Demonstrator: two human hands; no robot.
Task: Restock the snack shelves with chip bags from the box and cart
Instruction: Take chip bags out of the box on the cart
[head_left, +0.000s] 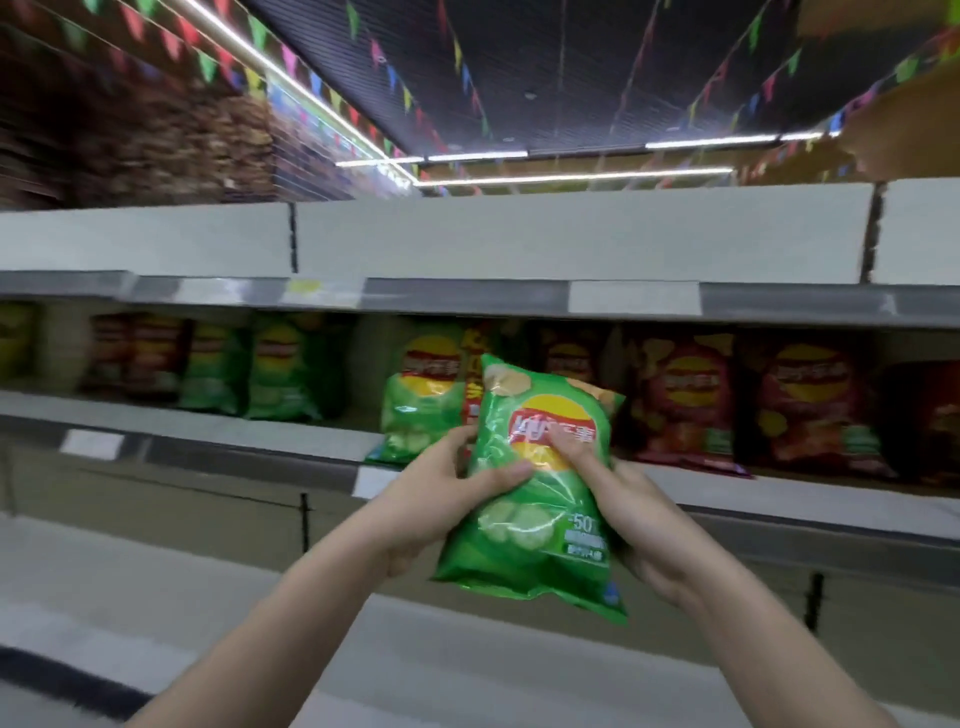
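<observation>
Standing in the aisle watching, and tbh most of the pic is motion-smeared, esp. the left side: bags over there are just green/red blobs, labels unreadable. Price tags on the shelf rails are blank white smudges too.

What's clear: person holds a green chip bag up w/ both hands, in front of the middle shelf. Left hand grips the bag's left edge, thumb across the front, the other fingers going behind the bag so can't see them. Right hand grasps the right side, one fingertip pressing on the logo; its palm side is hidden by the bag. Bag is tilted a bit, top leaning left, and not on the shelf: it hangs just in front of the shelf lip.

Behind it another green bag stands upright on the shelf, partly covered by the held one. A red/yellow pack squeezed beside it is mostly hidden, can't tell what it is. Red bags line up to the right, the farthest one cut off by the frame edge.

Room-wise: top shelf shows only bare white board. Middle shelf has an open stretch of front ledge left of the green bag, and bare ledge under the right hand. The bottom of the frame cuts off both forearms.
</observation>
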